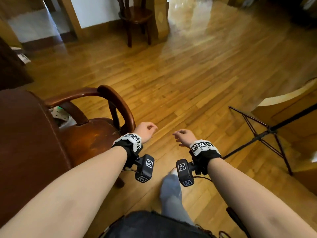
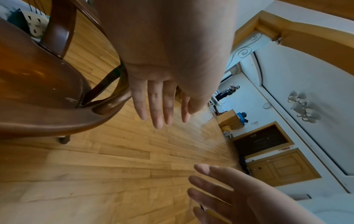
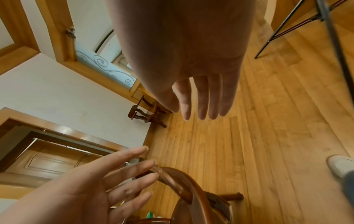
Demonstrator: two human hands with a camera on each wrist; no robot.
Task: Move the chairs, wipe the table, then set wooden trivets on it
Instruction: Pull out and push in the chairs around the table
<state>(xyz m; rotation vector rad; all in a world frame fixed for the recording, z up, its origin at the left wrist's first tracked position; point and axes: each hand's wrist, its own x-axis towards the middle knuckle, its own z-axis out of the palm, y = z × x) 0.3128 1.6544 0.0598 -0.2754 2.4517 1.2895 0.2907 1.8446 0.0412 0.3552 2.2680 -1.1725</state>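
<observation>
While both arms reach forward over the light wooden plank floor (image 1: 197, 69), the left hand (image 1: 145, 131) hangs just beside the curved backrest of the dark brown wooden chair (image 1: 96, 133), close to it, but I cannot tell if it touches the wood. Its fingers (image 2: 157, 106) are straight and a little spread, and they hold nothing. The right hand (image 1: 184, 136) is further from this chair, over the bare floor, with its fingers (image 3: 203, 103) also straight and loose, and holding nothing. A second dark wooden chair (image 1: 137, 19) stands well apart from the near chair, by the white wall. On the side of the right hand, away from the near chair, stands a black metal tripod (image 1: 267, 133). A foot in a white shoe (image 3: 339, 164) is on the floor near this chair.
</observation>
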